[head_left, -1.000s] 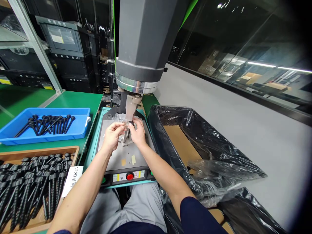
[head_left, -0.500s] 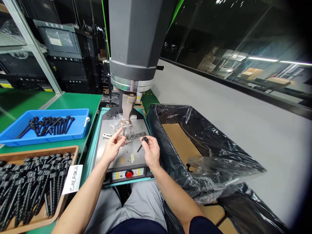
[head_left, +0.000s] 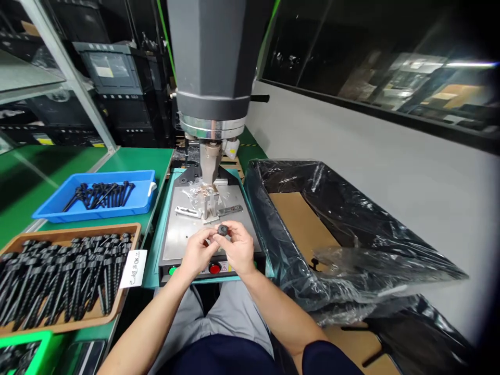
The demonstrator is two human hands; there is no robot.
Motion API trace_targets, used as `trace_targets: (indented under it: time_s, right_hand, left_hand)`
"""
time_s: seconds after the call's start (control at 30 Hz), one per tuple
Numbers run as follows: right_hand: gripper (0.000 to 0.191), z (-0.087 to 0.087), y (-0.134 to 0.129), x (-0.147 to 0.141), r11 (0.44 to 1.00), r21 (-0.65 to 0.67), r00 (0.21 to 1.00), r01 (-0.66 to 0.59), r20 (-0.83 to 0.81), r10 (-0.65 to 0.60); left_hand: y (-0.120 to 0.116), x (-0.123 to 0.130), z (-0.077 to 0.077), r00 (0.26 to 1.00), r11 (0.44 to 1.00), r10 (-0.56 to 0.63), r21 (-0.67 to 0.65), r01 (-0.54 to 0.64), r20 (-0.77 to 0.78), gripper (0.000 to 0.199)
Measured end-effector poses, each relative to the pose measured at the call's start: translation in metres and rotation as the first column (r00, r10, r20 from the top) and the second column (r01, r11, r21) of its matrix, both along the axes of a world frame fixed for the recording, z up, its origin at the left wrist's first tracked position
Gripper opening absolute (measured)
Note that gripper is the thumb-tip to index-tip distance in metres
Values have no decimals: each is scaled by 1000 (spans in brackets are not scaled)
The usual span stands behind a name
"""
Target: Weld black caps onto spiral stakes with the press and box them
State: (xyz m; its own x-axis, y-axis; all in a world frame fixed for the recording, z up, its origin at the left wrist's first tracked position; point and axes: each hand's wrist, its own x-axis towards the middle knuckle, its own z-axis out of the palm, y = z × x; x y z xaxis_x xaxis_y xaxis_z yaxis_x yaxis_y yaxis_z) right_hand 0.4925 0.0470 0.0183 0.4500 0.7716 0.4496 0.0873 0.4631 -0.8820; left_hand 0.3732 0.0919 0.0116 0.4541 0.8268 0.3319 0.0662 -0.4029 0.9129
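Both of my hands meet over the front of a metal machine plate (head_left: 175, 237). My right hand (head_left: 240, 249) pinches a small black plastic part with a round head (head_left: 222, 230), which faces up toward me. The fingertips of my left hand (head_left: 198, 253) are closed against the same part from the left; its lower end is hidden by the fingers. Just beyond the hands stands a metal fixture (head_left: 211, 205) with clear plastic film (head_left: 191, 191) around it. The machine's metal horn (head_left: 210, 164) hangs above the fixture.
At left, a blue tray (head_left: 50, 211) and a brown tray (head_left: 135, 234) hold black stemmed parts. A green bin (head_left: 45, 346) is at lower left. On the right stands a box lined with black plastic (head_left: 269, 229). A red button (head_left: 214, 267) is on the machine's front.
My left hand has moved from the fixture to the black part, and my right hand has brought the part inward and closer to me. The view has shifted slightly left.
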Motion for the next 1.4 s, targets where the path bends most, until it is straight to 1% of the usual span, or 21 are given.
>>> trace_targets:
  time_s: [0.13,0.23,0.33,0.4,0.5,0.57,0.63,0.7,0.73,0.8,0.83,0.9,0.93,0.97,1.0,1.03,1.1,1.17,1.23,1.33,1.4]
  right_hand:
    - [29,4,-18,2,998,-39,999,-41,-21,40]
    - [39,-1,-22,8,977,-113,983,-181,3,183]
    - [37,-12,-18,7,950,-153,961,-271,12,276]
    - [36,-17,-16,3,938,-151,949,-311,9,316]
    - [38,-19,-15,-3,896,-160,908,-413,-4,418]
    - [38,-17,-16,-3,879,-167,894,-446,-33,447]
    - [35,-16,-17,-2,887,-166,902,-432,-75,425]
    - [31,-18,-17,1,894,-172,910,-413,-107,400]
    - [30,-20,-18,3,893,-182,911,-411,-119,395]
    - [29,-25,-19,5,882,-215,908,-419,-135,398]
    - [28,-29,-20,6,873,-238,905,-425,-140,402]
    - [29,-36,-22,7,847,-300,899,-439,-146,414]
    - [30,-40,-23,7,829,-338,896,-444,-145,421]
    - [31,-44,-24,7,809,-378,891,-451,-141,431]
    - [33,-47,-26,7,786,-415,885,-459,-135,445]
    - [35,-51,-27,7,765,-445,878,-466,-126,461]
    - [37,-58,-31,7,733,-487,862,-475,-92,498]
    - [36,-64,-34,7,713,-510,841,-481,-40,540]
    - [33,-69,-39,5,690,-528,807,-494,16,590]
    - [29,-72,-46,2,646,-562,742,-517,83,666]
    - [29,-69,-51,2,613,-592,714,-524,88,694]
  left_hand:
    - [-17,-7,0,997,999,-24,27,26,-70,22]
    - [-25,-19,1,993,1000,-5,10,6,-117,21]
    - [-32,-37,4,982,999,52,4,-53,-184,17]
    - [-39,-51,7,967,998,54,27,-49,-249,16]
    - [-52,-77,14,945,998,49,43,-37,-324,18]
    - [-59,-100,20,930,994,110,25,-108,-352,18]
    - [-63,-129,26,891,967,238,4,-256,-386,19]
    - [-62,-164,33,807,898,399,9,-439,-434,21]
    - [-60,-183,36,743,844,488,32,-535,-459,23]
    - [-53,-225,42,568,708,645,119,-696,-511,30]
    - [-48,-246,44,471,640,695,167,-750,-543,34]
    - [-38,-286,47,270,510,740,252,-822,-616,38]
    - [-32,-305,48,162,445,742,297,-845,-650,39]
    - [-26,-322,47,82,420,724,344,-840,-685,40]
    - [-20,-336,46,17,414,693,379,-828,-721,41]
    - [-14,-349,44,-30,426,655,401,-811,-755,42]
    - [-3,-366,38,-82,474,578,416,-776,-812,42]
    - [7,-375,32,-99,516,522,406,-754,-847,42]
    - [13,-378,25,-104,543,481,389,-744,-871,41]
    - [16,-377,18,-114,556,447,376,-741,-887,41]
    - [16,-376,15,-106,559,451,373,-740,-886,42]
